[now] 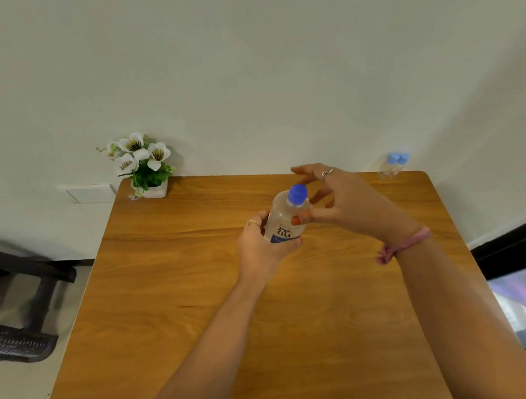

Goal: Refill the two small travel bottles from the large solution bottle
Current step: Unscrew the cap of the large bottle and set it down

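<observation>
Your left hand (261, 247) is gripping the large solution bottle (284, 218) above the table (172, 271). Your right hand (347, 201) is hovering loosely spread beside its blue cap (297, 193), holding nothing. The two travel bottles (392, 166) are standing at the far right corner.

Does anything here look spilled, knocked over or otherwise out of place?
Nothing stands out. The large solution bottle is capped, held in the left hand, with the right hand at its blue cap. The two small travel bottles stand upright at the table's far right corner. No spill shows.
</observation>
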Demonstrator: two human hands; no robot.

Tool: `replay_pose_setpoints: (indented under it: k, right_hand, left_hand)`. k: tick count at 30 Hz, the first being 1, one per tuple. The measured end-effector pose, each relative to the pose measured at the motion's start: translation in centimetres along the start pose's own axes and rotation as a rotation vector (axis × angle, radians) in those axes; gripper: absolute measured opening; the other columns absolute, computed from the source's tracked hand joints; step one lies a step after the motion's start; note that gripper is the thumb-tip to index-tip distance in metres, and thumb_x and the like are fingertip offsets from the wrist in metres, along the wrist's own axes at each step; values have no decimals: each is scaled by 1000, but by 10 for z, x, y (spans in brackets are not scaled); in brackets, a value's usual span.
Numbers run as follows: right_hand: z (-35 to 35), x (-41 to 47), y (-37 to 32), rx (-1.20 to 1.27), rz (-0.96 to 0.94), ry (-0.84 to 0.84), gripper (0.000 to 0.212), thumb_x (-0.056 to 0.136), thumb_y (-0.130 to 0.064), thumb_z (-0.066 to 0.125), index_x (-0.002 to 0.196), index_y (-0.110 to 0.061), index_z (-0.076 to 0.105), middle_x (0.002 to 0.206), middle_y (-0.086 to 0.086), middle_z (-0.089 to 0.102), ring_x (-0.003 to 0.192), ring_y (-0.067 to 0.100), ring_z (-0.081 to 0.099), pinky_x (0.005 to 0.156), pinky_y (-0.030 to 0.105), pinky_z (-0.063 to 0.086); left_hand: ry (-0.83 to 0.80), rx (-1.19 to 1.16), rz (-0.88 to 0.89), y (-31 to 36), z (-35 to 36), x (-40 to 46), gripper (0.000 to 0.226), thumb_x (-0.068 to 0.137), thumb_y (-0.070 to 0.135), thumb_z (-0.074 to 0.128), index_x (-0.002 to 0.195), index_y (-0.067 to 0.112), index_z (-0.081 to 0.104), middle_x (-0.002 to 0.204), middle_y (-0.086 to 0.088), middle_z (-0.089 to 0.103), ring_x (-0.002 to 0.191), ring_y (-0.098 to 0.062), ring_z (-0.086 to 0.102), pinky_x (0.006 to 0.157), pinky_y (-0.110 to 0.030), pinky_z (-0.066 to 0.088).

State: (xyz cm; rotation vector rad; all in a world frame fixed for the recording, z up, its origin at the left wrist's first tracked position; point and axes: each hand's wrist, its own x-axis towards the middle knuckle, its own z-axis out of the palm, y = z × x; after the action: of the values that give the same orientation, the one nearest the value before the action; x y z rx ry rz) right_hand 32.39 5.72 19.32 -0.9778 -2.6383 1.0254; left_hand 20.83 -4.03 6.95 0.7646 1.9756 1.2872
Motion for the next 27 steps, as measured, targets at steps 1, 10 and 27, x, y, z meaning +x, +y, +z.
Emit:
replay_pose_setpoints:
  k: [1, 10, 27]
  right_hand:
    - [-7, -7, 0, -14, -22, -38, 70, 73, -39, 76, 134, -36, 42, 122, -12, 56, 93, 5, 61, 82, 25, 53]
    - [-26, -32, -1, -236, -67, 87, 42, 73, -50, 69, 106, -25, 62, 87, -8, 65, 74, 6, 61, 74, 30, 55]
    - [-43, -66, 0, -265, -59, -158, 54, 75, -29, 75, 124, -32, 53, 108, -13, 59, 82, 8, 62, 81, 27, 50]
  left_hand:
    - [-8, -3, 6, 3, 2, -5, 77, 57, 28, 91, 125, 17, 54, 105, 12, 62, 90, -2, 60, 65, -11, 49]
    - [-41, -16, 45, 22, 17, -40, 71, 58, 23, 91, 118, 20, 54, 98, 15, 57, 84, 2, 55, 61, -8, 43]
    - [-35, -50, 53, 17, 34, -67, 78, 54, 21, 92, 122, 16, 54, 111, 6, 62, 99, -7, 58, 71, -11, 46]
